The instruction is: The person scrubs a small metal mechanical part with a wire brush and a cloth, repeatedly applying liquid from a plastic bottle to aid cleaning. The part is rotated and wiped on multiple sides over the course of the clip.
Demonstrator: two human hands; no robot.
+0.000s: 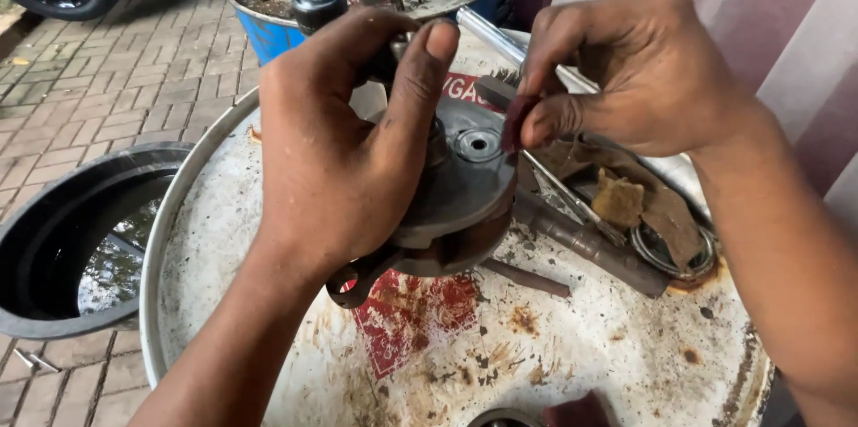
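Left hand [335, 154] clamped around grey crank assembly [460, 190] at frame centre; right hand [626, 69], upper right, fingers pinched on dark red scrap [515, 123] just above its disc face.

Grey metal disc [465, 186], rust-speckled white drum [572, 346]

A drum lid [536, 346] carried the work. The left hand [335, 150] held a crankshaft assembly [460, 199] over the lid's middle, and the right hand [626, 69] pinched a strip of abrasive paper [514, 123] just right of it, touching its upper face. Right of the assembly, near the lid's right edge, lay a metal rod [594, 244], scraps of paper [639, 203] and a ring [670, 257]. Left of the drum, on the brick floor [80, 78], stood a tub [54, 239]. Behind the lid stood a second drum [268, 29] bearing parts on its top.
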